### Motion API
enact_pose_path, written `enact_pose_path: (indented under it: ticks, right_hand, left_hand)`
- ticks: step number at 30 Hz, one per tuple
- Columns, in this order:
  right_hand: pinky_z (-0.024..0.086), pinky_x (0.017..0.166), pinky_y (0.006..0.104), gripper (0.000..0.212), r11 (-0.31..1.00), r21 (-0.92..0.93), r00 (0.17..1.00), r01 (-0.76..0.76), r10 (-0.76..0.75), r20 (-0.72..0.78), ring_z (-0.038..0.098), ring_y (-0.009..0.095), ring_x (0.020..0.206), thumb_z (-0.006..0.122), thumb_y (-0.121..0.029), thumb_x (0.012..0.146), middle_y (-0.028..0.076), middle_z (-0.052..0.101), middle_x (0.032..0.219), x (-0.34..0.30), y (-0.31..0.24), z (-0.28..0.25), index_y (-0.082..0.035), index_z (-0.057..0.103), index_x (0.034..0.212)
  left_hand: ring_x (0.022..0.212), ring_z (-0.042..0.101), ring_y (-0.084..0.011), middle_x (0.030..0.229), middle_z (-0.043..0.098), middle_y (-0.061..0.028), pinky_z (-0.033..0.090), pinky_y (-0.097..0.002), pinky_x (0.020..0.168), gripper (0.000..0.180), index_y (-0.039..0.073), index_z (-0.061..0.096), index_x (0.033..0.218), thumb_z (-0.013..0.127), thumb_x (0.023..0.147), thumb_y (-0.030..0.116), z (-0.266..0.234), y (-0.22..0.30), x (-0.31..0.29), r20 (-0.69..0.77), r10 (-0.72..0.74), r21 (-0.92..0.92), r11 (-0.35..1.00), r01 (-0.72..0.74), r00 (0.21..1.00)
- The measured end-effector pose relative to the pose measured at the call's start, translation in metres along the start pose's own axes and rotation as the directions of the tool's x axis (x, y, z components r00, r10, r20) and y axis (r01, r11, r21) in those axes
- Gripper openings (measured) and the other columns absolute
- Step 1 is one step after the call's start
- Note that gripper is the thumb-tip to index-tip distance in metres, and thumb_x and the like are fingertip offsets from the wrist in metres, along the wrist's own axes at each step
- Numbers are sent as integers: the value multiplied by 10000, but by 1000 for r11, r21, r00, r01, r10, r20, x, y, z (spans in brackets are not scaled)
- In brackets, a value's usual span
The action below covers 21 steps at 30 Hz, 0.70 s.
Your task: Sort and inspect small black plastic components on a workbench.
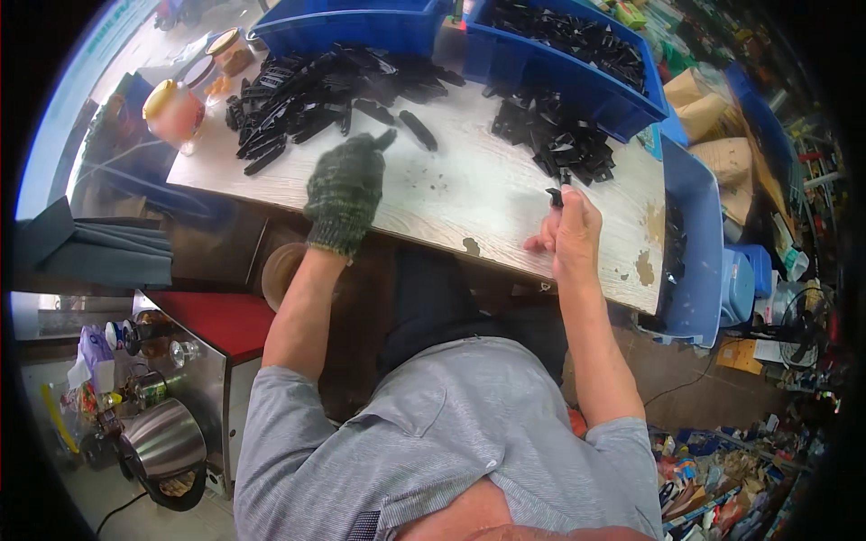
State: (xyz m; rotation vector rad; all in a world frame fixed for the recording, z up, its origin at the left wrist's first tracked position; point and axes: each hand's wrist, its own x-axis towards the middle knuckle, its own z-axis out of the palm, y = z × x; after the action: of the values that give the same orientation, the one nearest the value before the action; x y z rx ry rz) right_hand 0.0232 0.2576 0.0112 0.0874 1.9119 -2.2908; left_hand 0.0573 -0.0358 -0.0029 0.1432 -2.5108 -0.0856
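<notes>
A dark green knit glove covers my left hand (345,189), which hovers over the front part of the white table. Its thumb sticks out to the right, apart from the fingers, which bend out of sight beneath. I see nothing held in it. Beyond it lies a heap of long black plastic pieces (298,99); a single long piece (418,131) rests apart, to its right. My bare right hand (575,230) is closed, pinching a small black plastic piece (557,196) between thumb and fingers. A pile of small black pieces (559,135) lies just beyond it.
Two blue bins stand along the far edge: one (347,34) at left, another (564,77) full of black pieces. A lighter blue tub (699,243) is right of the worn white table (433,212). Jars (230,54) stand far left; a steel kettle (165,439) sits lower left.
</notes>
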Motion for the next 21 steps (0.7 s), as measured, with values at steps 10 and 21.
enact_pose_path:
  ticks: [10,21]
  right_hand:
    - [515,407,329,340,996,73,998,59,-57,-34,381,68,438,551,-354,996,-26,388,560,-4,-2,2,-81,506,798]
    - [457,471,237,263,974,-79,972,213,-220,-79,457,47,558,547,-294,988,-44,461,675,6,21,-8,-108,539,803]
  left_hand:
    - [788,653,-210,888,698,-124,513,-327,730,184,17,690,1032,621,980,179,4,141,-15,195,80,-915,375,152,978]
    - [824,633,-276,1009,661,-160,511,-387,732,209,11,650,1122,567,995,155,46,162,-27,-78,69,-803,586,-104,995]
